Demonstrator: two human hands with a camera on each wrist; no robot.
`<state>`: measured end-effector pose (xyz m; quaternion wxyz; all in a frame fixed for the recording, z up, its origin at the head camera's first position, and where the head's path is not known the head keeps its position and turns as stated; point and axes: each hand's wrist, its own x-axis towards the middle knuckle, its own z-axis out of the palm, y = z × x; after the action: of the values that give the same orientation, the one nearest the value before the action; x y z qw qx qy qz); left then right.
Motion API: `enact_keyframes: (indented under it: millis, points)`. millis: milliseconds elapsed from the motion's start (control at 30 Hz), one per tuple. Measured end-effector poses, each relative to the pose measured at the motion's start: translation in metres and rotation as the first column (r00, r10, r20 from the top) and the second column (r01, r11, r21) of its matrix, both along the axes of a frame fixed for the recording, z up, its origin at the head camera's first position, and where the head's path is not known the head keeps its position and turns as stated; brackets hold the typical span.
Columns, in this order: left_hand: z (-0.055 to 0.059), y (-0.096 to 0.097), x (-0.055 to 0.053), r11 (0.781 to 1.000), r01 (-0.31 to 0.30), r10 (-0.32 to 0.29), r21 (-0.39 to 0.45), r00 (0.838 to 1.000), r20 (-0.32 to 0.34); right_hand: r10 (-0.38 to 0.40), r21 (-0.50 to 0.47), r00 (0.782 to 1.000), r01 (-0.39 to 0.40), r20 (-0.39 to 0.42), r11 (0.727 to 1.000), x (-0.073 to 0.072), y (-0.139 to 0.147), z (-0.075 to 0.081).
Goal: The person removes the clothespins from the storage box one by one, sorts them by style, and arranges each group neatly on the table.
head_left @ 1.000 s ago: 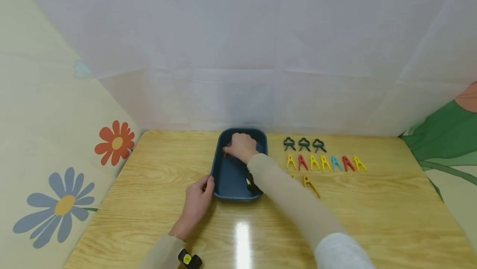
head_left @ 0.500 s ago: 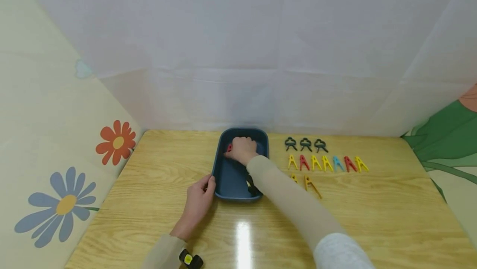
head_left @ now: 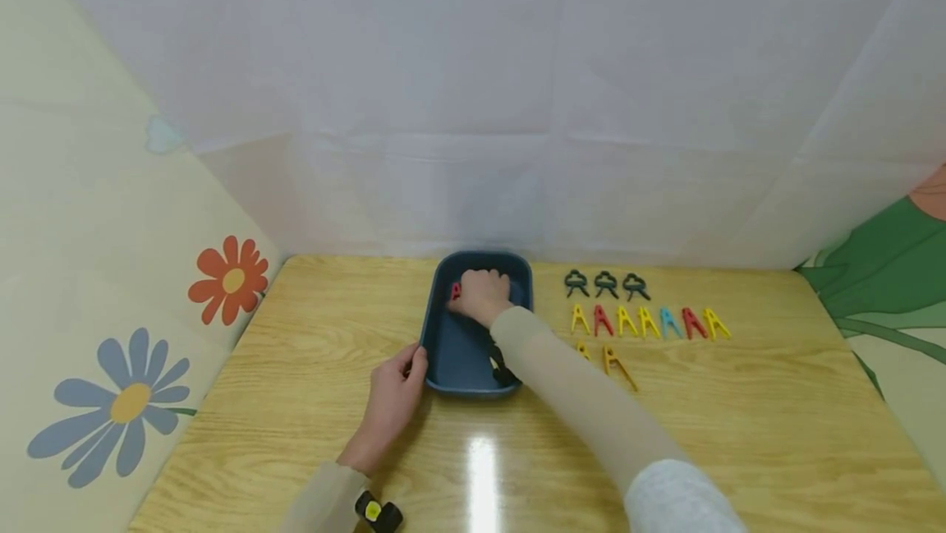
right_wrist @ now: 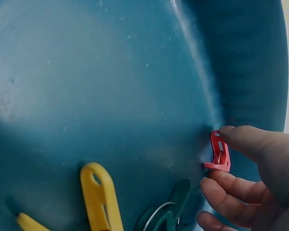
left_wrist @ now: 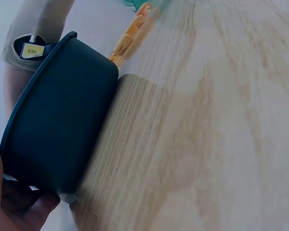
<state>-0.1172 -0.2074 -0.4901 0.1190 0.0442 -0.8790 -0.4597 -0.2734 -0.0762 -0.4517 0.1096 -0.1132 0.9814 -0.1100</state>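
A dark blue plastic bin stands at the back of the wooden table. My left hand grips its left rim near the front corner; in the left wrist view, the fingers lie at the bin's outer wall. Inside the far part of the bin, my right hand pinches a small red clothespin between thumb and fingers, close to the wall. Near that hand, a yellow clothespin and a dark green clip lie on the bin's bottom, partly cut off by the view's edge.
Right of the bin lie three dark green clips in a row. Below them runs a row of yellow, red and blue clothespins, then two yellow-orange ones, one partly behind my right sleeve. A white sheet hangs behind the table.
The red clothespin has turned in my right fingers and now shows its A-shaped face beside the thumb. My left hand stays on the rim.
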Motion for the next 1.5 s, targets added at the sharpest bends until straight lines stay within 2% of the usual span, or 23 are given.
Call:
enact_keyframes:
  millis: [500, 800, 1100, 1267, 1500]
  points:
    - [-0.001, -0.001, -0.001, 1.0, 0.002, -0.002, -0.006, 1.0, 0.003, 0.012, -0.023, 1.0, -0.013, -0.02, 1.0, 0.0, 0.006, 0.012]
    - [0.0, 0.0, 0.0, 1.0, -0.008, 0.008, -0.013, 1.0, 0.011, 0.055, -0.027, 0.997, -0.056, -0.047, 0.998, 0.001, 0.019, 0.033]
    - [0.0, 0.0, -0.001, 1.0, -0.013, 0.013, -0.015, 1.0, 0.015, 0.119, -0.109, 0.991, -0.126, -0.067, 0.986, 0.0, 0.045, 0.054]
    - [0.001, -0.001, -0.001, 1.0, -0.006, 0.006, -0.013, 1.0, 0.009, 0.153, -0.204, 0.986, -0.164, -0.069, 0.965, 0.006, 0.063, 0.066]
    - [0.0, -0.001, 0.0, 1.0, -0.002, 0.002, -0.019, 1.0, -0.003, 0.153, -0.239, 0.985, -0.167, -0.075, 0.957, 0.014, 0.096, 0.077]
